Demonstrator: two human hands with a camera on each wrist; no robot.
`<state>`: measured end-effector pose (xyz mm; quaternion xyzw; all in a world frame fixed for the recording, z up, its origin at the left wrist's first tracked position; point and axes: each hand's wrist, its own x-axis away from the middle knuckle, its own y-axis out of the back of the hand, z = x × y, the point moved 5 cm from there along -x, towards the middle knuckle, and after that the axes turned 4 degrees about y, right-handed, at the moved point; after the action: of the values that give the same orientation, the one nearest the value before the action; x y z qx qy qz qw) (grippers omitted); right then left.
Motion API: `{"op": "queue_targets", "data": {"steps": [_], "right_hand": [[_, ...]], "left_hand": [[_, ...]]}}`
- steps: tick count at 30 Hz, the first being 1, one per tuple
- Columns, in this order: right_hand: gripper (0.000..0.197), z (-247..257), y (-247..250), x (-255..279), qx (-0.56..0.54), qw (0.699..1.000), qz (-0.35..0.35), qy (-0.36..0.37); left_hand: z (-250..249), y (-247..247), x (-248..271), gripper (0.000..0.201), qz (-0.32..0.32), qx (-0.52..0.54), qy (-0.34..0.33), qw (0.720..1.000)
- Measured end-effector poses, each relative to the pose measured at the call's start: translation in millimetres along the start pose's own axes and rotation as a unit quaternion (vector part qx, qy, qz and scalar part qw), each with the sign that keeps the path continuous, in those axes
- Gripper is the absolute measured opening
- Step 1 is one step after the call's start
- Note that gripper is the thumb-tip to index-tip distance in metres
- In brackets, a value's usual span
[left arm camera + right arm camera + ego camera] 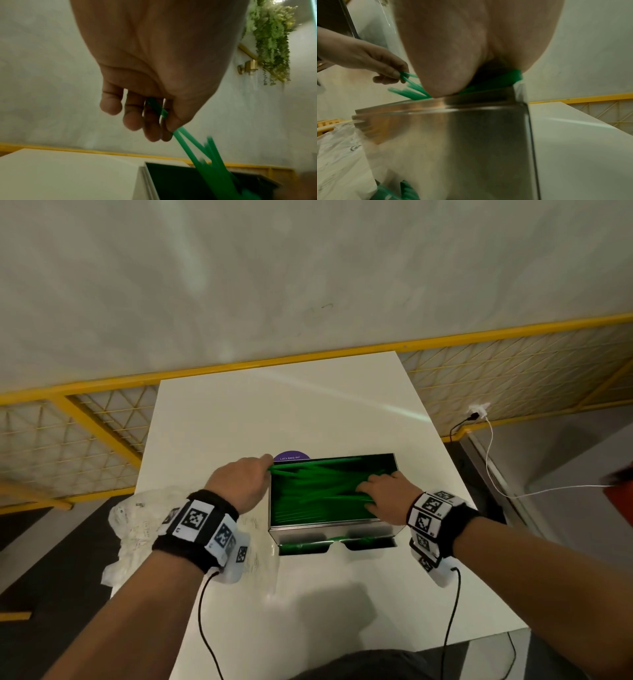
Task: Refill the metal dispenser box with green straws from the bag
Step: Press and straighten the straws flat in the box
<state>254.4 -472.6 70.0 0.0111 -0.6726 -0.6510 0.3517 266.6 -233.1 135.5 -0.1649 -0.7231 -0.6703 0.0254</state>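
An open metal dispenser box [329, 530] stands mid-table, piled with green straws [308, 494]. My left hand [239, 482] is at the box's left rim and pinches the ends of a few straws [185, 147] between thumb and fingers. My right hand [383, 498] lies on the straws inside the box at its right side, fingers spread fairly straight over them; in the right wrist view the palm [471, 47] covers the box top [436, 108]. A crumpled clear plastic bag [137, 529] lies left of the box, under my left wrist. Green straws also show in the dispensing slot [308, 543].
The white table [308, 412] ends close behind the box, where a purple round label [291, 457] peeks out. A yellow mesh railing [102, 419] runs behind. A white cable and plug [479, 412] hang at the right. Wrist-band cords trail toward me.
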Motion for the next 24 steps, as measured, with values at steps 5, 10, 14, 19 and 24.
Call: {"op": "queue_targets", "data": {"steps": [5, 10, 14, 19, 24], "right_hand": [[0.045, 1.5, 4.6, -0.7, -0.014, 1.000, -0.009, 0.002], [0.043, -0.2, 10.0, 3.2, -0.058, 0.998, -0.021, 0.005], [0.045, -3.5, 14.4, 9.8, -0.119, 0.992, -0.039, 0.000], [0.034, -8.8, 17.2, 19.2, -0.123, 0.991, -0.048, -0.018], [0.017, -7.7, 29.2, 26.8, -0.110, 0.986, -0.125, -0.026]], "left_hand": [[38.4, 43.9, 16.2, 0.016, -0.039, 0.046, 0.056, 0.997], [73.0, 82.0, 31.9, 0.012, -0.118, 0.102, 0.065, 0.986], [65.1, 73.3, 26.1, 0.012, -0.119, 0.141, 0.037, 0.982], [25.5, 11.4, 8.7, 0.019, -0.030, 0.078, 0.032, 0.996], [-18.0, -34.6, 0.9, 0.024, -0.001, -0.033, -0.021, 0.999]]}}
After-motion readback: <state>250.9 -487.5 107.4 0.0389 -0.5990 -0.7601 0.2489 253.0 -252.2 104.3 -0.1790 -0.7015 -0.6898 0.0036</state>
